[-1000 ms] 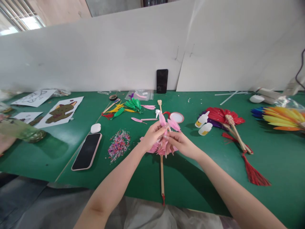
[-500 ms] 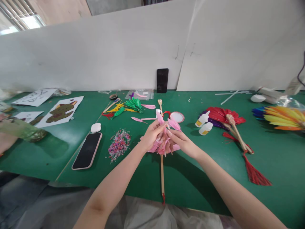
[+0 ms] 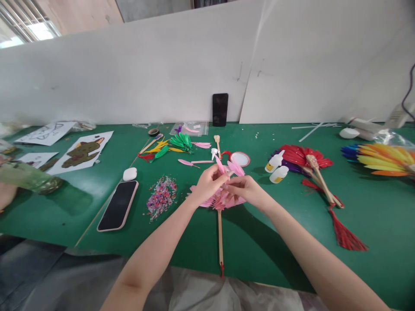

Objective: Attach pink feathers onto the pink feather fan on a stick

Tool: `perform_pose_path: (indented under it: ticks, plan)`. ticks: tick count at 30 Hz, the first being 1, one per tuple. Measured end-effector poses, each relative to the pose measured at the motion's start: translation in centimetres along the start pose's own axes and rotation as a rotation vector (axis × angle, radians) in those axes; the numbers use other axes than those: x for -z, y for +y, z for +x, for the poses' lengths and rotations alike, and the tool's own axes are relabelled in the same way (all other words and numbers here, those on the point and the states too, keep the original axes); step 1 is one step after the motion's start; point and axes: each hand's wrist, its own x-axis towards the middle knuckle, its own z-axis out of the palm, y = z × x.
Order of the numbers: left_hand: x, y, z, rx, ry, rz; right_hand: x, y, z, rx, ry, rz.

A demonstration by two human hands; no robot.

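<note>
On green table [image 3: 275,233], beneath white boards [image 3: 162,73], hands seemingly pinch pink fan [image 3: 218,199]

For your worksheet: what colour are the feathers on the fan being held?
Pink feathers, clearest in the head view.

The half-made pink feather fan [image 3: 212,199] looks soft and matt, and its slim pale wooden handle [image 3: 220,235] is smooth and bare. The flat green table covering [image 3: 266,242] looks matt, like felt or cloth. At nine o'clock from the fan, the pink-cased phone [image 3: 118,205] shows a glossy black glass face. At two o'clock, two small white plastic glue bottles [image 3: 276,167] have a slight sheen.
</note>
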Motion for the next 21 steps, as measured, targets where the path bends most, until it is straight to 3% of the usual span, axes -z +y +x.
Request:
perform_pose_path:
  ticks: [10,21]
  plan:
    - [0.16,-0.26,-0.01,0.002,-0.056,-0.018,0.11,0.17,-0.03,-0.068,0.011,0.093]
    - [0.12,-0.26,0.11,0.022,-0.029,-0.015,0.02,0.40,0.01,-0.092,0.021,0.120]
